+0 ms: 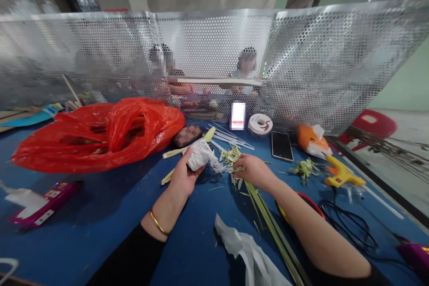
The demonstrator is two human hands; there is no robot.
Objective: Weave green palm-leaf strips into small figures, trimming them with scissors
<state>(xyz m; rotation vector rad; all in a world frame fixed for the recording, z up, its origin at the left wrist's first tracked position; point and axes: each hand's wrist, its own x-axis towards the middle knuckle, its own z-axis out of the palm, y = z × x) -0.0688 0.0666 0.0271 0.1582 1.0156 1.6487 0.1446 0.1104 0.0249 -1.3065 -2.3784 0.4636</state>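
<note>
My left hand (182, 176), with a gold bangle at the wrist, is closed around a white bundle of string (199, 156). Loose white strands trail from its right side toward my right hand (253, 170). The fingers of my right hand are pinched together beside a small heap of green plant shreds (232, 155); what lies between the fingertips is hidden. Long green plant strips (268, 221) run from beneath this hand to the table's front edge. Pale yellow-green stalks (174, 153) lie behind and beside my left hand.
On the blue table (110, 223) are a red plastic bag (150, 120), a checked pouch (187, 136), white sticks (231, 136), a ribbon spool (260, 124), a phone (282, 145), a tissue pack (313, 140), a yellow glue gun (342, 173) and a grey cloth (250, 250). A perforated metal screen (214, 40) stands behind.
</note>
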